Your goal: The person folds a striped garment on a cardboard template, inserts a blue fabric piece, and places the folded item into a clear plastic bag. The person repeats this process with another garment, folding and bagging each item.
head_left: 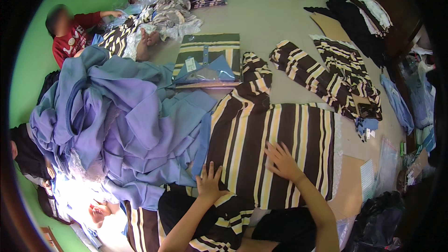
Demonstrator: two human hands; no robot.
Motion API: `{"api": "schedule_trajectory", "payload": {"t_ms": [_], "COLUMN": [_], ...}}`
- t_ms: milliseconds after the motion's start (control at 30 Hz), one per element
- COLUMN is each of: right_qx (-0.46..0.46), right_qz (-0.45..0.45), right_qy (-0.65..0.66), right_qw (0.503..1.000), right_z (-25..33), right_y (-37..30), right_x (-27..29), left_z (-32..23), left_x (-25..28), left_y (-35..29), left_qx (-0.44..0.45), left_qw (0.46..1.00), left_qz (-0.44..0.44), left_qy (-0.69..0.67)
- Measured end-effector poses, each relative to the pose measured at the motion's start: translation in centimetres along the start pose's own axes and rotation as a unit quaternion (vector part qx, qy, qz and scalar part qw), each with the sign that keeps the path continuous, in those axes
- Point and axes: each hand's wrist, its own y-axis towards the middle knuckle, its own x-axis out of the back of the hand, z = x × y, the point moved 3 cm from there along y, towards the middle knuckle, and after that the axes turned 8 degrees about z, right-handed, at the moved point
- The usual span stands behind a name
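A dark brown shirt with white and yellow stripes [289,158] lies spread out before me, one sleeve reaching away from me and a lace trim along its right edge. My left hand [211,183] rests on its near left part, fingers spread. Farther right, my right hand [283,163] lies on the striped cloth with its fingers stretched out. Neither hand grips anything. Along the shirt's left side runs a blue band [201,147]. More of the striped cloth falls over my lap.
A heap of blue-purple garments [126,121] lies at left. Beyond the shirt stands a stack of bagged folded shirts [207,58]. Another striped garment [345,70], cardboard [346,184] and a black plastic bag [380,221] are at right. A person in red [77,37] sits at far left.
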Motion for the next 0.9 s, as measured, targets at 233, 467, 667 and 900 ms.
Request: {"api": "schedule_trajectory", "payload": {"t_ms": [233, 467, 667, 900], "right_qx": [-0.342, -0.343, -0.366, -0.390], "right_qz": [0.098, -0.218, -0.235, -0.314], "right_qy": [-0.003, 0.031, 0.029, 0.034], "right_qw": [0.935, 0.913, 0.900, 0.865], "right_z": [-5.0, -13.6, -21.8, -24.5], "right_y": [-23.5, -18.1, -7.0, -5.7], "right_x": [1.6, 4.6, 6.6, 6.5], "left_z": [-0.6, 1.2, -3.4, -3.3], "left_x": [1.0, 10.0, 16.8, 16.8], "left_y": [-0.7, 9.7, 19.8, 22.9], "left_qx": [0.006, 0.050, -0.069, 0.037], "left_qw": [1.000, 0.957, 0.896, 0.903], "left_qz": [-0.006, -0.169, -0.408, -0.393], "left_qy": [0.016, -0.230, -0.159, -0.170]}}
